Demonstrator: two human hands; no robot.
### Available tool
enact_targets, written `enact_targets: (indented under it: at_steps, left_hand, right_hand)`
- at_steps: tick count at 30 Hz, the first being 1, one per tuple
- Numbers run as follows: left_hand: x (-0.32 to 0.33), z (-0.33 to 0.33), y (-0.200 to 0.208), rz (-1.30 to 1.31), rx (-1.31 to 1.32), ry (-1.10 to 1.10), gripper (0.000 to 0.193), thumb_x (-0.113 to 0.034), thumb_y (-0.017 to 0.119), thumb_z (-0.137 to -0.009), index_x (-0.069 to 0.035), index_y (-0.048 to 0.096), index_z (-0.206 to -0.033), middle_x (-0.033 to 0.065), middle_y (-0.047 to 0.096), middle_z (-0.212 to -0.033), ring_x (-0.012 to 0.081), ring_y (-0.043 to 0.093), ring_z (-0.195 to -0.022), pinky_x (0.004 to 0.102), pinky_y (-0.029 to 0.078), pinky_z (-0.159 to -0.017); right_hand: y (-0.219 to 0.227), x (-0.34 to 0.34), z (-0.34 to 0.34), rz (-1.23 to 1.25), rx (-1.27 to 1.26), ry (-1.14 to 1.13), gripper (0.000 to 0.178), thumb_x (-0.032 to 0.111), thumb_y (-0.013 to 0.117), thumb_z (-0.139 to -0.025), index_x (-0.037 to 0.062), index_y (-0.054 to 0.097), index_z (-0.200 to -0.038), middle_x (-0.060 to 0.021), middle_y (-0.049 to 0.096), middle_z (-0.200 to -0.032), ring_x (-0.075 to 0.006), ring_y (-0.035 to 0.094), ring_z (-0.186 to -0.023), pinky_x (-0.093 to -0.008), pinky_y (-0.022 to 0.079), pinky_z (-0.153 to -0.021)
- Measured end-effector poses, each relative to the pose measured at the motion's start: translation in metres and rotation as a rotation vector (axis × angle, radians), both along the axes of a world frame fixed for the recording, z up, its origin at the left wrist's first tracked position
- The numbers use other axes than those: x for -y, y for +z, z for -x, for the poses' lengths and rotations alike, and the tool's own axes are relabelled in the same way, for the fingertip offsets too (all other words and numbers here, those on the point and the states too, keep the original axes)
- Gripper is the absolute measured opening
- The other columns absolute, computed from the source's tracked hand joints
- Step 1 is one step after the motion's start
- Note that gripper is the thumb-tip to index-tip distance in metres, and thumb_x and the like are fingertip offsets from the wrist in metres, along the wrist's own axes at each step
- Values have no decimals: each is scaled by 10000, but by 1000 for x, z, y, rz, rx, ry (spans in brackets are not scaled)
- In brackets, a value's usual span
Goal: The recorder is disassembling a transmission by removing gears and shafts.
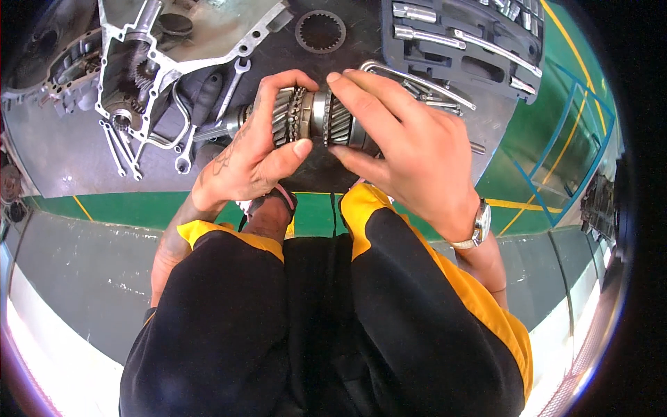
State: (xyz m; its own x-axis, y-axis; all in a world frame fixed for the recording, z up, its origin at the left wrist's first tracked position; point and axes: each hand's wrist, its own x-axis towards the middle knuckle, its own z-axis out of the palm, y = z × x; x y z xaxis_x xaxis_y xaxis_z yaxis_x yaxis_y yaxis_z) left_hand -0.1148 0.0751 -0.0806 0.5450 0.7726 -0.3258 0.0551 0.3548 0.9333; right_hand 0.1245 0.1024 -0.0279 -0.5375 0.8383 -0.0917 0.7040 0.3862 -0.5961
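A metal gear shaft with helical gears and toothed rings lies crosswise above the table's near edge, between my two hands. My left hand is curled around its left gear, thumb below and forefinger above. My right hand, with a watch on the wrist, grips the right gear from above, its thumb on the near side. A splined shaft end sticks out to the left of my left hand. My fingers and palms hide parts of the gears.
Beyond my hands lies a flat toothed ring on the dark table. An open metal gearbox housing stands at the left, with wrenches beside it. At the right sits a socket tool case; a blue frame is past the table.
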Motion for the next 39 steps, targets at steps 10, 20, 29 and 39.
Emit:
enact_targets:
  at_steps: [10, 20, 29, 39]
  left_hand:
    - [9, 8, 1, 631, 627, 399, 742, -496, 697, -854, -38, 451, -1383, 126, 584, -1132, 166, 507, -712, 278, 378, -602]
    - [8, 19, -3, 166, 236, 202, 603, -134, 629, -965, -17, 322, -1471, 115, 485, -1313, 181, 526, -1154, 329, 451, -990]
    - [6, 28, -7, -58, -44, 75, 584, -66, 662, -952, -16, 334, -1432, 135, 499, -1276, 182, 536, -1112, 335, 468, -963]
    - [10, 10, -18, 907, 632, 756, 348, -335, 502, -1083, -46, 570, -1264, 153, 655, -1297, 254, 622, -1170, 427, 454, -1101]
  right_hand:
    - [-16, -1, 16, 336, -515, -277, 563, 225, 900, -672, 99, 734, -1196, -119, 740, -1036, -275, 729, -853, -333, 572, -768]
    - [-10, 1, 33, 323, -384, -182, 603, 124, 911, -652, 60, 724, -1221, -122, 749, -1106, -247, 739, -977, -321, 575, -854]
    - [-29, 5, 34, 288, -347, -198, 574, 237, 896, -700, 116, 725, -1234, -86, 742, -1089, -272, 735, -919, -336, 584, -784]
    - [-34, 7, 46, 408, -489, -288, 567, 195, 894, -706, 64, 723, -1231, -129, 748, -1066, -250, 730, -952, -334, 560, -851]
